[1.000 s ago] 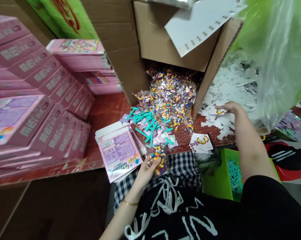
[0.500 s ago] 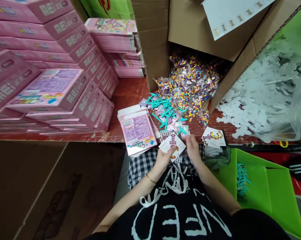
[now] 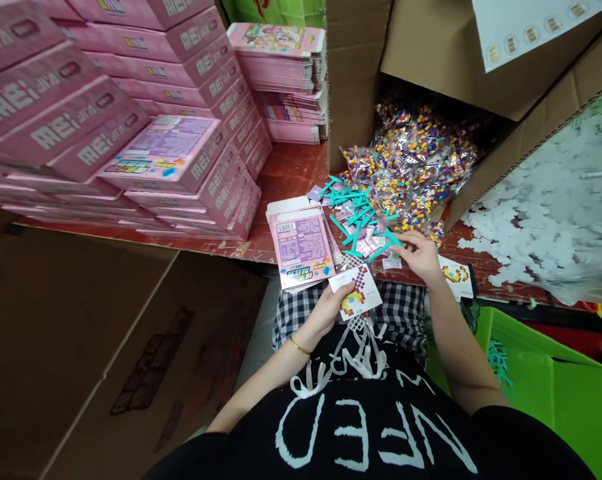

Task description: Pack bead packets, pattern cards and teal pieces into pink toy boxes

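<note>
My left hand (image 3: 331,308) is closed on a white card (image 3: 368,300) printed with a pixel pattern, thumb on top. White grid sheets (image 3: 351,260) stick out from beneath the card at both ends. At the near edge of a loose pile, my right hand (image 3: 419,257) has its thumb and forefinger pinched at the end of a teal T-shaped stick (image 3: 391,239). More teal sticks (image 3: 358,212) lie there, mixed with small pinkish packets (image 3: 365,245). Left of the card, flat pink-and-purple boxes (image 3: 305,247) overhang the table edge.
Pink boxes (image 3: 201,157) are stacked high at the left. A cardboard box (image 3: 353,73) lies behind clear bags of coloured beads (image 3: 421,163). White scraps (image 3: 541,227) heap at the right, near printed cards (image 3: 458,283). A green bin (image 3: 555,380) stands below.
My right hand has left the card's side and reached forward and right to the teal sticks. My left hand keeps the card. The view has turned left.
</note>
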Motion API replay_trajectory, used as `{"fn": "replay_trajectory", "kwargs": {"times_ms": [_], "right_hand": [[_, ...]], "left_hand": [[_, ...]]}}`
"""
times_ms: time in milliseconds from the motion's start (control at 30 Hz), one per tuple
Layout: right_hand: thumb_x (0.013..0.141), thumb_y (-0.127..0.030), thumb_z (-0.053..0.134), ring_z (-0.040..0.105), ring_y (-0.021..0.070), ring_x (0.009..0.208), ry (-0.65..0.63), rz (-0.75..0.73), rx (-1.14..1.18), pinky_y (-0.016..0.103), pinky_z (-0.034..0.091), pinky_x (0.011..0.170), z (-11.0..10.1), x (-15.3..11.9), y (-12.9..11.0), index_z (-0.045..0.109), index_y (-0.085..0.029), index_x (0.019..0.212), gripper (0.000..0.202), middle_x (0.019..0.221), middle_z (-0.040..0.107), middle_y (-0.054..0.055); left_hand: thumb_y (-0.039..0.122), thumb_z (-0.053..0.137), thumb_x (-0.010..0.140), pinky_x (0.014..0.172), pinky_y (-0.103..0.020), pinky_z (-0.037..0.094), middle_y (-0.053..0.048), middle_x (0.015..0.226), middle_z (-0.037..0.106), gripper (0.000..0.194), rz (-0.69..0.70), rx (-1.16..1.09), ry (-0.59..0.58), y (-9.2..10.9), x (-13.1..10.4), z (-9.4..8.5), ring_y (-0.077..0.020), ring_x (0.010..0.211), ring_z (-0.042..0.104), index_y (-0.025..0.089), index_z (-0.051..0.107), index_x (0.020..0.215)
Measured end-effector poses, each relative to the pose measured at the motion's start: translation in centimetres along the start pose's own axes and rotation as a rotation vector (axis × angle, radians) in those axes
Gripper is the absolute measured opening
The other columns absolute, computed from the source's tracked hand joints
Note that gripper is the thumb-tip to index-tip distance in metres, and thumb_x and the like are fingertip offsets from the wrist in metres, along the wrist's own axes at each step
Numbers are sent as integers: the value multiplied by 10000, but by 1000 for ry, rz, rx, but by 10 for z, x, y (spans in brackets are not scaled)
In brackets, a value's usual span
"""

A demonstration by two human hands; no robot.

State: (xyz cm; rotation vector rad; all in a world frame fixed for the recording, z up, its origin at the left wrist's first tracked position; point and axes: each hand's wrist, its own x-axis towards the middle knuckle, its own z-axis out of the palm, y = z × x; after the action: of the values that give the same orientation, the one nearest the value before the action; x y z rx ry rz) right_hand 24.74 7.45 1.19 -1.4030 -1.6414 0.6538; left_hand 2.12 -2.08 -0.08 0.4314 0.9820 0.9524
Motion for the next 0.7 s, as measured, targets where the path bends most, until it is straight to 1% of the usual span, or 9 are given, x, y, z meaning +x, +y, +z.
{"fn": "replay_trajectory", "kwargs": {"times_ms": [67, 200, 233, 367, 433, 500, 533, 633, 700], "right_hand": [[749, -457, 709, 602, 189, 761, 34, -33, 33, 315, 512, 608, -15, 0, -18, 761, -246, 952, 298, 939, 667, 56], [763, -463, 705, 627, 198, 795, 308, 42, 151, 365, 544, 720, -23, -2, -42, 756, -244, 968, 304, 941, 691, 60], [748, -466, 721, 634, 202, 794, 271, 69, 221, 379, 547, 741, -19, -5, -46, 756, -239, 956, 310, 926, 699, 59], [735, -432, 748, 645, 231, 866, -124, 83, 321, 412, 545, 800, 16, -32, -60, 759, -245, 887, 241, 911, 690, 65], [720, -418, 765, 617, 257, 1015, -115, 83, 293, 427, 528, 872, 32, -45, -65, 744, -260, 946, 277, 1054, 652, 84], [661, -402, 816, 563, 274, 1159, -102, 177, 375, 436, 508, 930, 42, -53, -68, 666, -291, 1129, 504, 1233, 584, 86], [635, -388, 839, 554, 276, 1188, -156, 255, 458, 437, 505, 939, 45, -55, -69, 603, -308, 1217, 633, 1282, 564, 84], [597, -332, 871, 641, 248, 1056, -380, 459, 712, 406, 534, 891, 52, -52, -67, 548, -292, 1231, 712, 1173, 650, 61], [581, -318, 879, 680, 233, 946, -388, 536, 822, 388, 555, 857, 62, -41, -63, 596, -247, 1107, 602, 1041, 701, 40]], "left_hand": [[340, 774, 708, 857, -395, 551, -109, 1022, 751, 467, 23, 37, -14, -1, 2, -1, -243, 868, 717, 137, 648, 1110], [367, 776, 714, 891, -395, 538, -100, 1116, 728, 535, 124, 69, 1, 1, 3, -3, -253, 961, 699, 170, 624, 1187], [379, 767, 723, 891, -393, 537, -98, 1134, 721, 540, 140, 62, 13, 2, 3, -3, -254, 975, 694, 177, 617, 1201], [361, 806, 674, 905, -366, 521, -86, 1127, 714, 570, 246, 82, -48, 10, -4, -4, -243, 1001, 673, 178, 609, 1176], [308, 842, 627, 888, -359, 520, -70, 1065, 717, 597, 293, 140, -93, 13, -9, -3, -225, 952, 673, 176, 593, 1153], [294, 841, 629, 845, -356, 526, -57, 996, 711, 559, 306, 198, -113, 14, -14, -1, -203, 870, 671, 168, 584, 1109], [305, 832, 642, 825, -354, 528, -54, 972, 704, 533, 309, 221, -125, 14, -15, -1, -193, 837, 666, 164, 579, 1090], [354, 814, 664, 772, -355, 534, -57, 943, 675, 576, 358, 298, -168, 16, -15, -8, -187, 791, 651, 170, 526, 1128], [377, 799, 679, 817, -381, 524, -85, 1027, 643, 634, 510, 419, -54, 24, -9, -21, -210, 879, 641, 181, 485, 1194]]}}
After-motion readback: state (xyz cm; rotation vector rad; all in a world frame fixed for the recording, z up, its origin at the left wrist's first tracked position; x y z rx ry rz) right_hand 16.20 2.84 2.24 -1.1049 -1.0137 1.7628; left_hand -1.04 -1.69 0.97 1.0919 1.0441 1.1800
